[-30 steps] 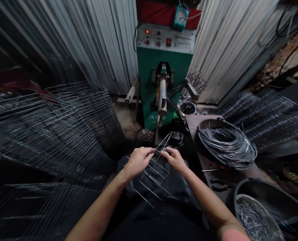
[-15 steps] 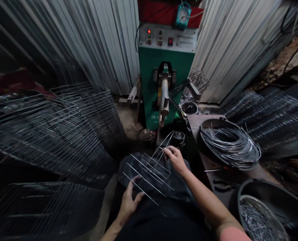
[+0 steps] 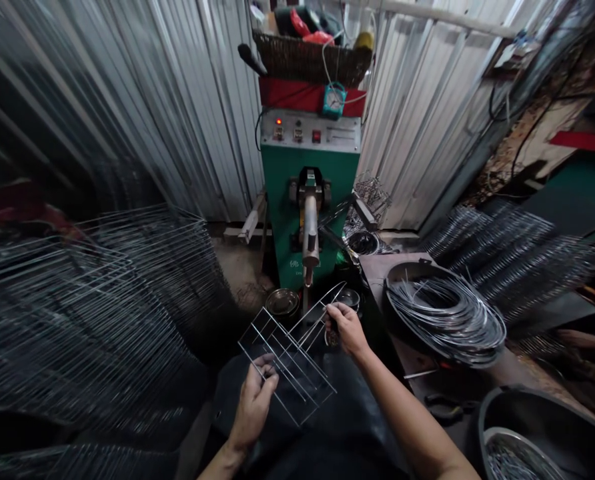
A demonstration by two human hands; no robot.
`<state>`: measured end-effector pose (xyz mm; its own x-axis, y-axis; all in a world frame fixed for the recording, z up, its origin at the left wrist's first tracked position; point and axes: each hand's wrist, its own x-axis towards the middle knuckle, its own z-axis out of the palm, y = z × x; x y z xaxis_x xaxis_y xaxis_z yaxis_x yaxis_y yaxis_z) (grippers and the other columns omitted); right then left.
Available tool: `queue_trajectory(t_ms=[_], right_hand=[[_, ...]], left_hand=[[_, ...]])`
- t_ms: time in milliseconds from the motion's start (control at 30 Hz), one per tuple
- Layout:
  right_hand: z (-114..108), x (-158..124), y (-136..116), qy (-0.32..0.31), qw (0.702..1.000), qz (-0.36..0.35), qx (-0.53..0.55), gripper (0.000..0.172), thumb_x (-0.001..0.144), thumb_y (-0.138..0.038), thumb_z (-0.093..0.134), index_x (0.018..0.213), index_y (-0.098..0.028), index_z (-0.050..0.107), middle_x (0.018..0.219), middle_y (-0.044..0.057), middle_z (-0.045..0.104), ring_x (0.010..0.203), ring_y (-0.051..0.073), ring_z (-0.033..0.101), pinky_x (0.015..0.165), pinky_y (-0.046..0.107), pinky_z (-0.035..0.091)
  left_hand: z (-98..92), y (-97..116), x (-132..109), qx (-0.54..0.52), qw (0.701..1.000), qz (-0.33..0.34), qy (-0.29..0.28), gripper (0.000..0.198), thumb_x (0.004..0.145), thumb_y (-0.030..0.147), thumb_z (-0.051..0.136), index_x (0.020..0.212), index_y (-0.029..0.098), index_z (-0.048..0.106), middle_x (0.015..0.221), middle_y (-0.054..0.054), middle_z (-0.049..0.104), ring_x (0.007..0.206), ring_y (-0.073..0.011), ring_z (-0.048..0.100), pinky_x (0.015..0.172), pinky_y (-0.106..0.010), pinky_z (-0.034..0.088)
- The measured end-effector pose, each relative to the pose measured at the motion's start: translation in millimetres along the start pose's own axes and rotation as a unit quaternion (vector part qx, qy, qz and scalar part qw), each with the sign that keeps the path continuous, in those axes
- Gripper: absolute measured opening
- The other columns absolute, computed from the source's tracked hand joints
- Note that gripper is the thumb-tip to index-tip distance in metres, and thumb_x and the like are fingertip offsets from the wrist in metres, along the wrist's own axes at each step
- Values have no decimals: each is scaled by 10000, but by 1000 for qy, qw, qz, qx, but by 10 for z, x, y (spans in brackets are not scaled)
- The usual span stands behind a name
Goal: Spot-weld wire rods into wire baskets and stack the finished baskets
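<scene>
Both bare hands hold a flat rectangular galvanized-wire rack (image 3: 288,365): the left hand (image 3: 252,403) is clenched on its near corner, the right hand (image 3: 345,330) pinches its long rods. A slackened grip could let it swing, snagging or bending wires against the green spot-welding machine (image 3: 282,200) just beyond the grip.

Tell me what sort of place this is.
Most likely a small wire-goods workshop. What looks like a green spot-welding machine stands by a corrugated metal wall, a large coil of wire lies on a bench, and stacks of wire racks match the wire rack in hand.
</scene>
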<state>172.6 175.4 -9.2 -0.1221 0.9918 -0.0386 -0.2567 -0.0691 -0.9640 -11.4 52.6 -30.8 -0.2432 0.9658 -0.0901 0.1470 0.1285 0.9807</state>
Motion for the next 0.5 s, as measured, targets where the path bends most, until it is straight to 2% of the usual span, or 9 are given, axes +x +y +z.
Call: queue_trajectory(t_ms=[233,500], right_hand=[[10,305,149,-3,999,6,38,303,689,-427,667,660,-149,552,563,-32,496,479,74,438,448,199,359],[56,463,355,8,999,34,25,313,675,-438,663,625,-156,538,534,-41,490,453,65,432,438,190,359]], left_hand=[[-59,-21,281,29,1000,-3,-10,358,744,358,486,1037,152,492,733,4,530,660,-146,515,659,-281,429],[-114,-150,439,27,999,-40,5,375,699,390,516,996,161,523,734,-2,551,700,-170,539,683,-305,435]])
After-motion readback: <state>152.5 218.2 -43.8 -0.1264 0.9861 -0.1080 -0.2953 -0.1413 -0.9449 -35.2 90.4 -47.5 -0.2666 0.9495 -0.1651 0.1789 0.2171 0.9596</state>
